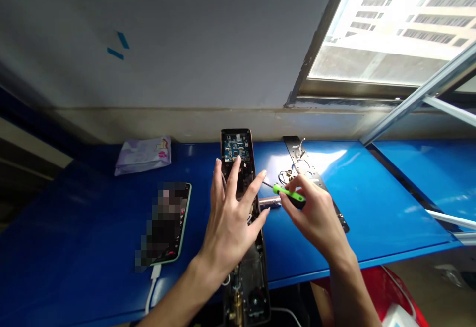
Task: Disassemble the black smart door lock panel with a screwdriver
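A long black device housing lies opened lengthwise in front of me, overhanging the table's front edge. At its far end a blue circuit board shows, and brass fittings sit at the near end. Over the middle of the housing my left hand is spread, fingers apart, hiding what is beneath it. My right hand is closed round a green and black screwdriver, its shaft pointing left toward my left index finger. Whether the tip touches anything I cannot tell.
Right of the housing lies a black panel with wires, and a metallic cylinder is beside the housing. A phone on a white cable and a purple packet are at left. Metal frame bars cross at right.
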Tool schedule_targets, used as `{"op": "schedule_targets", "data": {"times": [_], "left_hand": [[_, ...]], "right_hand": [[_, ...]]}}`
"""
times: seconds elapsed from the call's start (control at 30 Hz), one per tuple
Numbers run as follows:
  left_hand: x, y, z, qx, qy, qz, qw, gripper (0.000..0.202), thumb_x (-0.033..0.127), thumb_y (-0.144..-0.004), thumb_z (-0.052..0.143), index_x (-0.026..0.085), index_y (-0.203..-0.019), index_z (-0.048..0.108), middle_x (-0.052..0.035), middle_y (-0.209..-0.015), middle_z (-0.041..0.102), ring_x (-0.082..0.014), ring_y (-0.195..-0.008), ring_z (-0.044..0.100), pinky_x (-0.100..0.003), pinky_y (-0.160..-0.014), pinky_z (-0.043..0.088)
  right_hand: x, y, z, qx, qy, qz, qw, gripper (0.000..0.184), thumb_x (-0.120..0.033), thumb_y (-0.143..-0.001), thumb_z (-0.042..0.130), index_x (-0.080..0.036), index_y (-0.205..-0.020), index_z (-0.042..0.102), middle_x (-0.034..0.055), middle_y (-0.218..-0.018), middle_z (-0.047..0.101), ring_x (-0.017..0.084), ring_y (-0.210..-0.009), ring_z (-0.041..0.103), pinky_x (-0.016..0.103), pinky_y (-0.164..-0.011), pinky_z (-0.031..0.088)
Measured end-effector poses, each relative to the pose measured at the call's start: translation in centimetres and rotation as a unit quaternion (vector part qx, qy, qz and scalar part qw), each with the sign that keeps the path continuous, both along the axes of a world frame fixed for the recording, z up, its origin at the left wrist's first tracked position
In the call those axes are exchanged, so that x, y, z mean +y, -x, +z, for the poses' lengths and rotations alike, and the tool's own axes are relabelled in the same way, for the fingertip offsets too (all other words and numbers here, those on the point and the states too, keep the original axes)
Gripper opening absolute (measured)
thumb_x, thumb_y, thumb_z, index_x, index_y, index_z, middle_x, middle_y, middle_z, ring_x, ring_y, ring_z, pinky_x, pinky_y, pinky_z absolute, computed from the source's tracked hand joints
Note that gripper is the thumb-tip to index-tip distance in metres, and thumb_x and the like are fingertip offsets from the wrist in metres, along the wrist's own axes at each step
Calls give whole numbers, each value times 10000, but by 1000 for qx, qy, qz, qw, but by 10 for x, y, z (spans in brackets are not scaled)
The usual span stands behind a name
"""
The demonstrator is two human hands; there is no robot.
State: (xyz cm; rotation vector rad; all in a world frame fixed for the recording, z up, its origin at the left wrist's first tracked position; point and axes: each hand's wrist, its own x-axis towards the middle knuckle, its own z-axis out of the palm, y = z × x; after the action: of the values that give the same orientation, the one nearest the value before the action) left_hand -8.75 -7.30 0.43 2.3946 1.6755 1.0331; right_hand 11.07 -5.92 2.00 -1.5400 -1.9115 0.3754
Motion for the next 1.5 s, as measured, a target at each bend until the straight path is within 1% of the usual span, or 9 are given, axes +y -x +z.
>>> {"op": "schedule_targets", "data": {"times": [0.1,0.23,0.43,0.8,0.93,1.07,1.2,1.37,1.5], "left_hand": [[-1,7,-6,-11,24,12,1000,805,318,-872,793,346,-1582,413,-103,-1772,111,-485,-1621,20,-731,-1235,297],[-1,11,-14,-50,64,11,997,919,340,-859,798,354,-1636,306,-116,-1781,24,-490,-1617,64,-721,-1229,313],[2,10,-18,-91,75,-6,993,941,320,-858,790,364,-1641,270,-112,-1778,25,-441,-1621,146,-654,-1256,323],[5,11,-16,-111,64,-15,992,942,291,-839,803,379,-1626,293,-97,-1772,70,-417,-1619,184,-632,-1259,336],[6,15,-16,-136,59,-19,989,854,351,-894,768,378,-1616,313,-102,-1772,88,-397,-1610,237,-614,-1250,366],[9,19,-19,-164,43,16,985,677,350,-996,633,344,-1604,337,-104,-1767,143,-349,-1612,257,-589,-1269,347],[14,22,-23,-195,50,50,978,576,346,-1046,546,305,-1591,365,-117,-1738,261,-308,-1598,308,-549,-1280,348],[20,23,-27,-232,71,44,969,508,312,-1081,447,273,-1584,382,-109,-1655,445,-255,-1549,415,-511,-1285,361],[20,26,-26,-257,94,37,961,481,296,-1095,396,268,-1576,401,-96,-1623,498,-235,-1515,468,-493,-1285,373]], "right_hand": [[-12,9,-23,-8,29,-1,1000,196,-308,-948,592,-255,-809,465,0,-750,617,172,-649,596,291,-610,439],[-16,20,-46,-5,52,2,999,227,-289,-923,578,-263,-783,402,-13,-739,596,157,-624,566,273,-591,429],[-17,31,-57,-15,66,11,998,151,-289,-902,543,-265,-834,411,-23,-726,569,157,-600,519,270,-574,387],[-2,21,-45,-37,64,43,996,140,-284,-900,587,-246,-814,483,-22,-714,574,150,-616,524,265,-582,361],[13,18,-27,-21,38,64,997,151,-295,-958,560,-237,-822,530,4,-774,616,145,-651,546,278,-620,412],[30,23,-4,3,3,102,995,139,-286,-977,557,-233,-848,564,3,-797,625,133,-672,549,269,-626,434],[46,35,10,18,-41,149,988,69,-257,-973,578,-227,-922,614,15,-879,655,144,-784,601,282,-735,484],[65,44,4,16,-71,162,984,166,-283,-971,616,-220,-1104,694,91,-1124,641,184,-919,611,337,-841,526],[71,43,-4,23,-65,165,984,177,-293,-963,634,-225,-1108,708,78,-1089,649,153,-804,595,316,-753,529]]}}
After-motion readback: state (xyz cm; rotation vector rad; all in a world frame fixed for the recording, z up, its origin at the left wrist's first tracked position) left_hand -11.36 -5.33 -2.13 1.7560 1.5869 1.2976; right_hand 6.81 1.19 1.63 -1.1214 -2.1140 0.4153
